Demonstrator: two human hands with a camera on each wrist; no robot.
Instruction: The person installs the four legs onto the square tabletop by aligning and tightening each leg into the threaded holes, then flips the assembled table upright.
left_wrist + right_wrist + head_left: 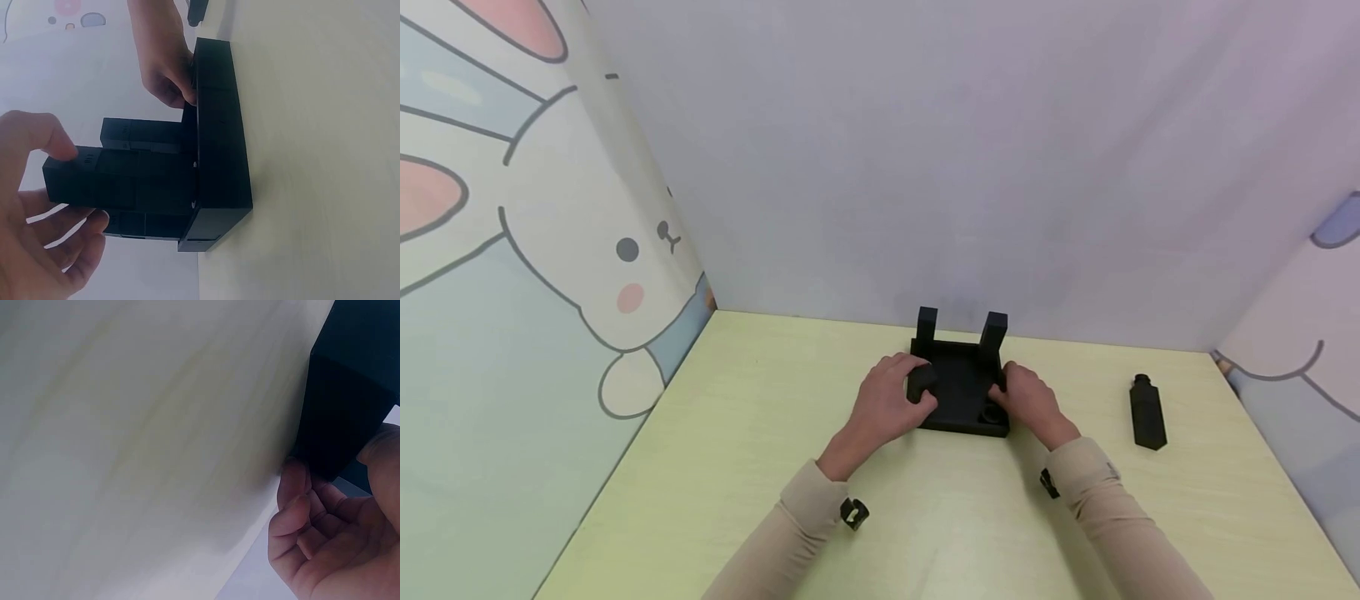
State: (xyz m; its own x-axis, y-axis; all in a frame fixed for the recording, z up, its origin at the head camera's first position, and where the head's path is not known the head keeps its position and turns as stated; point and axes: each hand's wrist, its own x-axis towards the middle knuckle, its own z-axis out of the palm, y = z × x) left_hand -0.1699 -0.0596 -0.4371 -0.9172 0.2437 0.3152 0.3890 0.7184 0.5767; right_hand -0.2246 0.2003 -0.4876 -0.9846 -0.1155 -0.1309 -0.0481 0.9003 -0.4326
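Left hand (26, 250), partly outside frame, around black post (122, 180)

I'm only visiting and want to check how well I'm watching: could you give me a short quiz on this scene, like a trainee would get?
1. What does the left hand hold?
A) a cup
B) a post on the black base
C) nothing

2. True or false: the right hand holds the right side of the base.

3. In the head view, on which side of the base does the loose black piece lie?

Key: 1. B; 2. True; 3. The right side.
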